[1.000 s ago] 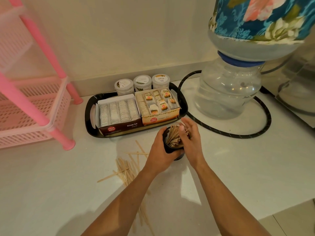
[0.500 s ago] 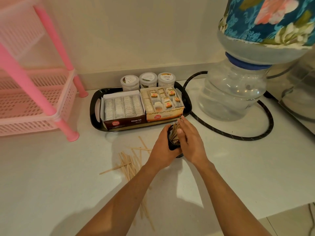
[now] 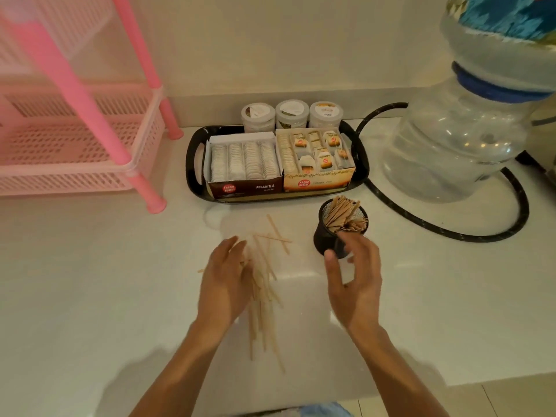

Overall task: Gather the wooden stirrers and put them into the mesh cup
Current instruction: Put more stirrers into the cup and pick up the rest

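Both hands are empty with fingers relaxed: the left hand [image 3: 224, 284] lies flat, fingers straight, along the left edge of the loose wooden stirrers [image 3: 264, 302] scattered on the white counter [image 3: 90, 296], while the right hand [image 3: 355, 284] hovers just in front of the mesh cup [image 3: 338, 233], gripping nothing. That cup stands upright near the black tray [image 3: 192, 164] of tea boxes and already holds a bundle of stirrers. By the look of it, one batch is in and another gathering round is beginning. Next, the two hands would need to sweep the scattered sticks together, align them, and lift them into the cup without tipping it.
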Demonstrator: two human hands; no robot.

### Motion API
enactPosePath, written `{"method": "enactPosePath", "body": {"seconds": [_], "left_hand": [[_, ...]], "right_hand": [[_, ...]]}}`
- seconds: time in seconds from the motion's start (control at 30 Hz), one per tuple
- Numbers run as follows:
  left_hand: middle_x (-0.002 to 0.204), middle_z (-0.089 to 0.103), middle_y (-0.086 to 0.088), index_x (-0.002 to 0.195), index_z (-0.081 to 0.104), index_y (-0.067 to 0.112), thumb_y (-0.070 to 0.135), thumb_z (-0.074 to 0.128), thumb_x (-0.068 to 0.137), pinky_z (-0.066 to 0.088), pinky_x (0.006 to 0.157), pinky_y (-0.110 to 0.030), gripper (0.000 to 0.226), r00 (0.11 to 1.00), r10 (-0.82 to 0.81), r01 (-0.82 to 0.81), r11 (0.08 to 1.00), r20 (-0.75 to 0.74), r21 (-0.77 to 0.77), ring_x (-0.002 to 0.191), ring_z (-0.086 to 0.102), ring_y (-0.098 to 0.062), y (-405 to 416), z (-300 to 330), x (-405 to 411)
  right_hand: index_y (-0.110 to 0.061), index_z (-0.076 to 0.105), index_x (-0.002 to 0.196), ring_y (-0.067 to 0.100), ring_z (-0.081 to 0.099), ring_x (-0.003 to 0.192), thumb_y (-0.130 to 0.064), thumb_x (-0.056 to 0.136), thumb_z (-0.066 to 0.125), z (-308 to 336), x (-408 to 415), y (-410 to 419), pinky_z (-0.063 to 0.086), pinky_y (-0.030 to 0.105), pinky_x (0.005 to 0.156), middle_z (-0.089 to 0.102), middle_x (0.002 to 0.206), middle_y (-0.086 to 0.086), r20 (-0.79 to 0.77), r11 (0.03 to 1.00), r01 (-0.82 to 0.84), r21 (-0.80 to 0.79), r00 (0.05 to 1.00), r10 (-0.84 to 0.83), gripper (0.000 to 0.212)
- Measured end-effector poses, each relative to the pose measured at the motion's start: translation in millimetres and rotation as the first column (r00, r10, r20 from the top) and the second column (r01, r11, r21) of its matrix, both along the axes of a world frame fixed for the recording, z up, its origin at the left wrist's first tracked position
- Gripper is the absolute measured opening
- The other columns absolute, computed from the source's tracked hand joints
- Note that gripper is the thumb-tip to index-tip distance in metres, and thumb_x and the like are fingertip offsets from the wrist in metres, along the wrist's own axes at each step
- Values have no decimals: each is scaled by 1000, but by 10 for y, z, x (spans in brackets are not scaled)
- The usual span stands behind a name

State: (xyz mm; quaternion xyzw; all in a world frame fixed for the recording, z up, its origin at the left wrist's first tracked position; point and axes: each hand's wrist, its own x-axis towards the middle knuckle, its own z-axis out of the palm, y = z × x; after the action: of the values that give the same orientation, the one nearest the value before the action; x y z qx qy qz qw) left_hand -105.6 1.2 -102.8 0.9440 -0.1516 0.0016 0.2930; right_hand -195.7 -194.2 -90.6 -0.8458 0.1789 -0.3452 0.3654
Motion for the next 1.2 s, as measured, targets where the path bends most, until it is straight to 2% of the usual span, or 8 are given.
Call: {"method": "enactPosePath", "body": {"seconds": [0.13, 0.23, 0.33, 0.6, 0.77, 0.97, 1.1, 1.2], "left_hand": [[133, 59, -10, 130, 60, 12, 18, 50, 94, 46, 96, -42, 38, 1000, 4, 1, 947, -14, 321, 123, 52, -31, 271, -16, 20], [126, 62, -8, 123, 67, 15, 17, 53, 94, 43, 88, -43, 32, 997, 73, -72, 930, 11, 361, 115, 54, -33, 298, -2, -24], [98, 69, -12, 101, 75, 7, 9, 58, 90, 45, 73, -41, 20, 995, 79, -96, 945, 65, 314, 89, 59, -36, 277, 2, -52], [74, 57, -10, 77, 68, 0, 2, 53, 91, 38, 52, -32, 21, 977, 215, -215, 968, 10, 130, 62, 51, -26, 227, 5, -88], [70, 56, -9, 75, 63, 1, 2, 48, 92, 42, 53, -35, 23, 966, 256, -249, 961, -47, 121, 57, 50, -26, 160, 22, -75], [73, 68, -5, 87, 68, 5, 5, 49, 91, 50, 55, -29, 20, 940, 292, -297, 955, -176, -1, 62, 62, -21, 86, 18, -45], [81, 71, -2, 101, 68, 10, 9, 59, 87, 36, 54, -11, 16, 915, 316, -355, 926, -249, -127, 59, 56, -4, 79, 20, -126], [84, 75, -4, 98, 67, 11, 9, 62, 86, 41, 56, -15, 13, 916, 305, -352, 922, -261, -159, 63, 61, -10, 103, 4, -195]], "right_hand": [[-14, 58, 131, 20, 51, 123, -31, 97, 55, -221, -5, 239, 48, 40, 102, 55, 132, 4, -337, 986, -168, 9, 928, 161, 38], [-11, 46, 143, 23, 40, 135, -25, 99, 51, -299, 198, 314, 36, 36, 111, 48, 144, 7, -517, 965, -253, -69, 836, 183, 46], [-9, 42, 145, 27, 42, 130, -24, 99, 51, -308, 430, 372, 39, 38, 108, 48, 143, 9, -605, 938, -303, -171, 783, 142, 49], [-10, 63, 120, 25, 53, 108, -27, 100, 50, -306, 796, 420, 46, 36, 89, 60, 116, 7, -645, 883, -301, -361, 764, -3, 30], [-10, 70, 111, 22, 58, 99, -13, 96, 57, -290, 765, 461, 51, 32, 81, 65, 105, 7, -654, 902, -304, -307, 756, 32, 21], [-10, 69, 106, 18, 53, 79, -9, 96, 52, -203, 723, 552, 39, 27, 64, 65, 97, 6, -706, 911, -332, -246, 705, 67, 19], [-11, 70, 100, 21, 62, 81, -12, 97, 48, -171, 577, 623, 50, 32, 67, 65, 94, 6, -741, 920, -355, -164, 660, 122, 22], [-13, 71, 98, 20, 64, 80, -17, 98, 49, -168, 464, 664, 58, 37, 73, 68, 93, 4, -750, 933, -346, -99, 642, 158, 22]]}}
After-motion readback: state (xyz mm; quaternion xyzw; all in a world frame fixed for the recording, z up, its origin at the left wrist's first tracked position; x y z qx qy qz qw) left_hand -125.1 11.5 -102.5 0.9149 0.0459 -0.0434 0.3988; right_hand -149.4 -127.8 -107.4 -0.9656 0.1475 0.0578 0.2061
